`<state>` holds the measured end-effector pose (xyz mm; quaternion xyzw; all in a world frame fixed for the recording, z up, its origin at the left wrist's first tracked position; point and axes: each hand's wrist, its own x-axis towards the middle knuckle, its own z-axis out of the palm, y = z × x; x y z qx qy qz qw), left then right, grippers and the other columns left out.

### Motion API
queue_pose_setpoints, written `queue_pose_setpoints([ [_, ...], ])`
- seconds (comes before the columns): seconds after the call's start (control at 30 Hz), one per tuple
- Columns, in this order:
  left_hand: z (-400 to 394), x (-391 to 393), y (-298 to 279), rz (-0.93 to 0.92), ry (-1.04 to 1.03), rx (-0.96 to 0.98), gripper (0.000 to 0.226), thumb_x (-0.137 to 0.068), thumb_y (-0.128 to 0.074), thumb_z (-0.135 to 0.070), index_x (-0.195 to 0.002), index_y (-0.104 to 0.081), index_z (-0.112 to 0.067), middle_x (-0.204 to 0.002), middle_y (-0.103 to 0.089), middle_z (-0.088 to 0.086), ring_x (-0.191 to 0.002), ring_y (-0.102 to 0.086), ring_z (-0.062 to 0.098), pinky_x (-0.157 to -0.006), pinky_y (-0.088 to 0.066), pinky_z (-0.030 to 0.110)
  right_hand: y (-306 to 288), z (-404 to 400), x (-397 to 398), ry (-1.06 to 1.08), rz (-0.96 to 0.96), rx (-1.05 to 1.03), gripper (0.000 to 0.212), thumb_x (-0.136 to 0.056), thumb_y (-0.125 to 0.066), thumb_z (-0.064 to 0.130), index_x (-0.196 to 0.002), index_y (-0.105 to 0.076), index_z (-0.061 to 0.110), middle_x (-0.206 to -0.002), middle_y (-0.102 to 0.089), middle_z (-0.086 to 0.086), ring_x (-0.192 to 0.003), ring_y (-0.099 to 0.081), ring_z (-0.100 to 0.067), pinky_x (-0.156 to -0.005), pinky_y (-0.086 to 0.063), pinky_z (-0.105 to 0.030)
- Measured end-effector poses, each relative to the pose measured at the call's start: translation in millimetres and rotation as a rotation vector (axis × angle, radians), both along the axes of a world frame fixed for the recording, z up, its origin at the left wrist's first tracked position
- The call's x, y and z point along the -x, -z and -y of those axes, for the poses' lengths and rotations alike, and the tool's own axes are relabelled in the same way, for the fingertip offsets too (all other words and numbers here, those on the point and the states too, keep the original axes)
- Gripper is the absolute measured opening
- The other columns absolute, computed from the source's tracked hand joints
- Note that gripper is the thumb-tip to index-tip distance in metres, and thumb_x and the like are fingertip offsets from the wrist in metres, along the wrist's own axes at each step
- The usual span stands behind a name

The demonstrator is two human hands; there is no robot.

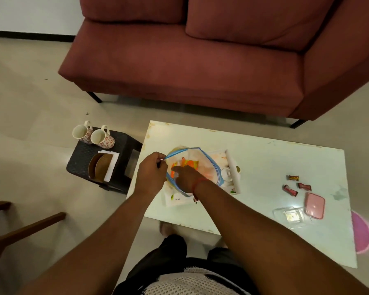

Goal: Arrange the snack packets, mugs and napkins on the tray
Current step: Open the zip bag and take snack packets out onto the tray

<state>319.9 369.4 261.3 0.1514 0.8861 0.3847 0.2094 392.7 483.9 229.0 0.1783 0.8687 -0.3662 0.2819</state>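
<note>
A clear zip bag [209,165] with a blue rim lies open over a white tray [235,177] on the white table [275,162]. My left hand [150,174] pinches the bag's left rim and holds it open. My right hand [184,176] reaches inside the bag, its fingers on an orange snack packet [190,163]; whether it grips the packet is hidden. Two floral mugs [93,135] stand on a black stool [81,165] to the left, beside white napkins [111,165] under brown coasters [100,168].
Three small wrapped sweets [295,185], a pink lidded box [314,205] and a clear plastic container [290,216] lie at the table's right. A maroon sofa [200,60] stands behind the table. A wooden chair frame [19,228] is at the left. A pink round object [360,235] sits right of the table.
</note>
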Motion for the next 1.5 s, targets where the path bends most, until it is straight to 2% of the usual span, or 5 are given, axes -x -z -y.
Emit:
queue_pose_setpoints([
  [0.43,-13,-36,-7,-0.013,-0.216,-0.053,0.009,-0.097,-0.055,-0.014,-0.099,-0.060,-0.020,-0.093,-0.064,0.000,-0.090,-0.067,0.017,-0.064,-0.062,0.032,-16,-30,-32,-0.047,-0.335,-0.358,0.039,-0.102,-0.038,0.041,-0.106,-0.066,0.015,-0.097,-0.071,-0.012,-0.089,-0.066,-0.032,-0.067,-0.044,-0.033],
  [0.73,46,-2,24,0.111,-0.436,0.013,0.012,-0.096,-0.053,-0.011,-0.107,-0.059,-0.012,-0.107,-0.061,0.010,-0.094,-0.062,0.026,-0.059,-0.058,0.032,-38,-64,-79,0.894,-0.774,-0.051,0.030,-0.090,-0.052,0.036,-0.075,-0.067,0.014,-0.065,-0.064,0.002,-0.064,-0.058,-0.010,-0.060,-0.044,-0.024],
  [0.93,80,26,42,0.089,-0.464,0.125,0.015,-0.094,-0.056,-0.013,-0.108,-0.060,-0.009,-0.107,-0.066,0.016,-0.093,-0.067,0.035,-0.053,-0.057,0.031,17,-78,-97,1.435,-0.541,0.116,0.027,-0.090,-0.050,0.033,-0.080,-0.071,0.019,-0.079,-0.071,0.007,-0.083,-0.067,-0.016,-0.077,-0.056,-0.037],
  [1.17,94,55,49,0.127,-0.359,0.109,0.013,-0.097,-0.055,-0.016,-0.108,-0.059,-0.012,-0.108,-0.066,0.010,-0.094,-0.066,0.027,-0.059,-0.059,0.032,105,-46,-67,1.127,-0.053,0.142,0.032,-0.096,-0.048,0.016,-0.124,-0.062,0.013,-0.124,-0.065,-0.013,-0.115,-0.058,-0.035,-0.092,-0.043,-0.035],
  [1.5,96,79,57,0.192,-0.228,0.038,0.013,-0.097,-0.056,-0.015,-0.109,-0.059,-0.015,-0.103,-0.066,0.003,-0.091,-0.067,0.019,-0.064,-0.063,0.037,138,-8,-41,1.230,0.151,0.467,0.059,-0.095,-0.053,0.011,-0.150,-0.031,0.013,-0.093,-0.046,-0.011,-0.080,-0.044,-0.023,-0.074,-0.037,-0.032],
])
